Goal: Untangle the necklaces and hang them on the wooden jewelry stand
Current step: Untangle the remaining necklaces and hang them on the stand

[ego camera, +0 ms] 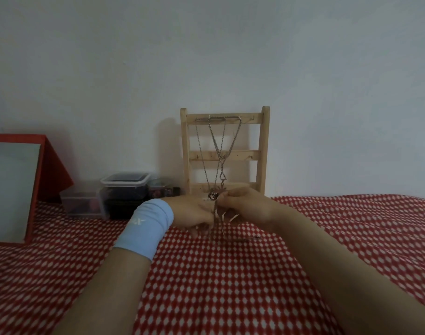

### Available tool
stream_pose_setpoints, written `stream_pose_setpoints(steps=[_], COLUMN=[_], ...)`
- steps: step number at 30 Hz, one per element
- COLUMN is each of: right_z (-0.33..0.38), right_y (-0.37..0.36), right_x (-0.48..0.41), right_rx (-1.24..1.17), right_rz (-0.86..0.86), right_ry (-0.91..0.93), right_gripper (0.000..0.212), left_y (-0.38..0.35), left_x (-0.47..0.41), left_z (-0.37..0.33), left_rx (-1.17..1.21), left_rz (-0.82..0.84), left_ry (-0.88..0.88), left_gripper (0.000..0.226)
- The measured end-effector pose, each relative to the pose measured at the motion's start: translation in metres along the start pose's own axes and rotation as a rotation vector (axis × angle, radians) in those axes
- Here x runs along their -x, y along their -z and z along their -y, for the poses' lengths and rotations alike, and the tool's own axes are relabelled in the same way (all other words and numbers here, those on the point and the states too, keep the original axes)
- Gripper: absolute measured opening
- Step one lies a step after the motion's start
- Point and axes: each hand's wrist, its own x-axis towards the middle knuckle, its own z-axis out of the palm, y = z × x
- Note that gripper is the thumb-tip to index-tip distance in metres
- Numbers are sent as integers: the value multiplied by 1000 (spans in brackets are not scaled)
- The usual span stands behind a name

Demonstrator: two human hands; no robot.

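Note:
The wooden jewelry stand [263, 151], shaped like a small ladder, leans upright against the white wall. Several thin metal necklaces [220, 151] hang from hooks on its top bar, their chains crossing each other lower down. My left hand [191, 210], with a light blue wristband, and my right hand [245, 209] meet just in front of the stand's base. Both pinch a tangled bunch of chains [216, 218] that dangles toward the cloth. A small round pendant [212, 196] shows above my fingers.
A red cloth with white dots [230, 274] covers the table. Clear plastic boxes [124, 187] and a small jar [158, 188] sit left of the stand. A red-framed board [15, 187] stands at far left.

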Motion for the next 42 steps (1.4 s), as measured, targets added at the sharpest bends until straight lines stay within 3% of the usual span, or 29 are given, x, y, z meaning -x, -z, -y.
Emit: stream_pose_setpoints(steps=[2, 7, 10, 15, 19, 22, 24, 27, 30, 35, 38, 40, 42], right_z=[1, 3, 4, -1, 2, 6, 9, 12, 11, 9, 9, 11, 15], right_y=[1, 5, 5, 2, 0, 1, 0, -4, -6, 0, 1, 0, -2], right_x=[1, 3, 2, -2, 0, 4, 6, 7, 6, 3, 2, 2, 1], right_rx=[-15, -116, -4, 263, 242, 182, 100, 182, 220, -18, -127, -251, -400], right_rz=[-23, -100, -184, -209, -154, -122, -93, -93, -116, -188, -176, -119, -64], right_ry=[44, 152, 189, 186, 161, 156, 143, 134, 168, 194, 161, 104, 75], right_gripper=[17, 14, 19, 7, 7, 5, 13, 36, 36, 20, 23, 31, 37], left_y=[3, -3, -4, -2, -5, -6, -6, -5, -1, 2, 2, 2, 1], left_x=[4, -8, -16, -15, -15, -17, -17, -14, -13, -13, -15, -16, -17], left_z=[1, 5, 13, 16, 8, 7, 8, 9, 9, 10, 11, 9, 6], left_rx=[-86, 375, 325, 232, 227, 316, 385, 297, 230, 194, 247, 425, 769], left_rz=[-61, -294, -400, -452, -487, -424, -341, -314, -355, -452, -530, -559, -548], left_ry=[-36, -210, -185, -191, -206, -188, -186, -208, -201, -168, -214, -249, -282], left_gripper=[15, 19, 8, 12, 14, 16, 13, 8, 18, 28, 33, 36, 35])
